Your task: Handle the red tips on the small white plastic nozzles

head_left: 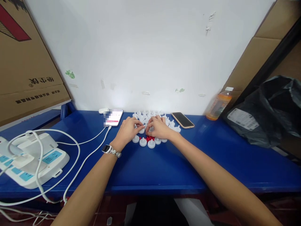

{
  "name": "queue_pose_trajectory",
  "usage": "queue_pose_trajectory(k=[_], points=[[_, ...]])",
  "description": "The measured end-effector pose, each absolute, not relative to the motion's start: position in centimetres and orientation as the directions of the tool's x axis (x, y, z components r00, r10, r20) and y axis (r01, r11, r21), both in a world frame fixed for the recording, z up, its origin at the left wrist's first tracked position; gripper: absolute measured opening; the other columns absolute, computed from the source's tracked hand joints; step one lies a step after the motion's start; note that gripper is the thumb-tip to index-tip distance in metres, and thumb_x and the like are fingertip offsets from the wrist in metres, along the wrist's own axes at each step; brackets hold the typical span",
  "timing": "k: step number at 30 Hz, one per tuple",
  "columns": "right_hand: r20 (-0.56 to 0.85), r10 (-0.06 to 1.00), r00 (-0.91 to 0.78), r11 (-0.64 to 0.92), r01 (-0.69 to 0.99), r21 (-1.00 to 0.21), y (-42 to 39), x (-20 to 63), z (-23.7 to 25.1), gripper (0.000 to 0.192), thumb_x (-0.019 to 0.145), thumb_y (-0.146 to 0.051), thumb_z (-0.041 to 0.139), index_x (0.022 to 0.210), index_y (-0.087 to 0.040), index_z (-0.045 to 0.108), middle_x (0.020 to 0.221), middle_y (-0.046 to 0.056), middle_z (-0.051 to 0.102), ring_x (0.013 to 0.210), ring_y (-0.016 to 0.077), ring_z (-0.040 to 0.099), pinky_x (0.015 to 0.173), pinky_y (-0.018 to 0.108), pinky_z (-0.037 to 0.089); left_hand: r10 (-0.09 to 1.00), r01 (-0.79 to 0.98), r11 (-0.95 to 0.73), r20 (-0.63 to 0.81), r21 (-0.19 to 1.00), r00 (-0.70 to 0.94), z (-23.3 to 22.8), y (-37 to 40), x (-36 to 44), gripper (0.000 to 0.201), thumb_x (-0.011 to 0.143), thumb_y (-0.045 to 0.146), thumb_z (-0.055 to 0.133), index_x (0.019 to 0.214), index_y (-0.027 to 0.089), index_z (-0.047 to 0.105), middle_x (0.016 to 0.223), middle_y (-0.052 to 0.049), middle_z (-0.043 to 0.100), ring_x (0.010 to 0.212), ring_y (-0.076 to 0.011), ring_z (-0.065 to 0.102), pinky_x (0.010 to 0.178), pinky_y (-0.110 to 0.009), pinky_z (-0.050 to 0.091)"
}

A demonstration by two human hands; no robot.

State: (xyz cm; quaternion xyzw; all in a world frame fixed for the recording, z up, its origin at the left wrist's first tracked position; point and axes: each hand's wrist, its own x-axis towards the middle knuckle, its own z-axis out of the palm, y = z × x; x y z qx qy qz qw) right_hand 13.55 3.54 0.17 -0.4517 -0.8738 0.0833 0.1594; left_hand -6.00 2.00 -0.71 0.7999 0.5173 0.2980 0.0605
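Observation:
Both hands work close together over a cluster of white plastic spouted caps [151,143] on the blue table. My left hand [129,129] has its fingers and thumb drawn together on a white spouted cap [141,130]. Just right of it, my right hand [158,127] is curled with thumb and fingertips pinched. Whatever sits between those fingertips is too small or hidden to make out. A small heap of red pieces [150,138] lies below the hands, ringed by caps standing spout up. More caps behind are partly covered by the fingers.
Left of the caps lie a lit phone [114,117] on a cable and a white earbud case [103,110]. A dark phone [182,120] lies to the right. Farther out are a power strip [50,161], an orange drink bottle [218,105] and a black bag [263,106].

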Motion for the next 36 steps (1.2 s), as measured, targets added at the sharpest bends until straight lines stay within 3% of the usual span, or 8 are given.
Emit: queue_pose_trajectory(k=[6,11,17,21,24,29,36], points=[[0.219,0.827,-0.518,0.562,0.763,-0.319,2.6,14.4,0.5,0.012,0.080,-0.033,0.068,0.083,-0.029,0.078,0.108,0.007,0.058,0.111,0.0284,0.043,0.097,0.047,0.027,0.884,0.778,-0.437,0.376,0.452,0.278,-0.9,1.8,-5.4,0.020,0.089,0.035,0.061,0.093,0.023,0.077,0.092,-0.004,0.075,0.092,-0.0244,0.057,0.081,-0.036,0.042],[0.297,0.738,-0.607,0.675,0.667,-0.315,1.3,13.5,0.5,0.015,0.085,-0.032,0.064,0.087,-0.031,0.079,0.113,0.006,0.058,0.115,0.0273,0.042,0.101,0.049,0.025,0.860,0.778,-0.481,0.393,0.405,0.327,-0.7,1.7,-6.0,0.028,0.092,0.038,0.054,0.100,0.023,0.076,0.098,-0.005,0.075,0.094,-0.0246,0.058,0.082,-0.037,0.043],[0.229,0.679,-0.698,0.734,0.631,-0.252,0.6,12.9,0.8,0.025,0.094,-0.038,0.056,0.088,-0.031,0.079,0.126,0.008,0.055,0.125,0.0310,0.038,0.104,0.054,0.023,0.850,0.755,-0.471,0.465,0.457,0.249,0.2,1.4,-7.1,0.027,0.094,0.037,0.050,0.092,0.018,0.069,0.090,-0.006,0.068,0.082,-0.0193,0.059,0.075,-0.033,0.045],[0.346,0.746,-0.570,0.663,0.686,-0.300,0.2,14.4,1.1,0.023,0.094,-0.039,0.056,0.100,-0.030,0.076,0.118,0.008,0.056,0.118,0.0280,0.043,0.102,0.049,0.027,0.858,0.764,-0.448,0.464,0.465,0.220,0.4,-0.5,-7.9,0.027,0.093,0.041,0.051,0.095,0.017,0.064,0.083,-0.004,0.063,0.073,-0.0171,0.058,0.067,-0.031,0.044],[0.424,0.753,-0.503,0.644,0.695,-0.318,-1.0,16.0,1.3,0.024,0.094,-0.041,0.057,0.107,-0.027,0.071,0.107,0.008,0.058,0.108,0.0255,0.048,0.095,0.043,0.032,0.905,0.757,-0.395,0.363,0.521,0.222,-0.1,-2.5,-8.4,0.030,0.092,0.045,0.053,0.100,0.018,0.061,0.075,-0.001,0.061,0.062,-0.0151,0.055,0.061,-0.030,0.043],[0.397,0.705,-0.587,0.706,0.628,-0.326,-3.2,17.4,0.5,0.021,0.092,-0.037,0.060,0.104,-0.022,0.066,0.088,0.004,0.064,0.088,0.0203,0.054,0.085,0.037,0.033,0.930,0.695,-0.368,0.253,0.618,0.268,-1.4,-4.1,-8.0,0.029,0.091,0.045,0.055,0.104,0.020,0.060,0.080,-0.001,0.066,0.065,-0.0148,0.060,0.062,-0.028,0.047],[0.429,0.682,-0.593,0.725,0.623,-0.292,-3.5,17.1,-0.3,0.015,0.094,-0.032,0.059,0.103,-0.023,0.066,0.090,0.003,0.066,0.089,0.0199,0.053,0.085,0.036,0.031,0.899,0.652,-0.438,0.318,0.619,0.302,-2.2,-2.3,-5.6,0.018,0.093,0.036,0.051,0.096,0.021,0.060,0.076,-0.001,0.066,0.066,-0.0155,0.061,0.063,-0.028,0.047]])
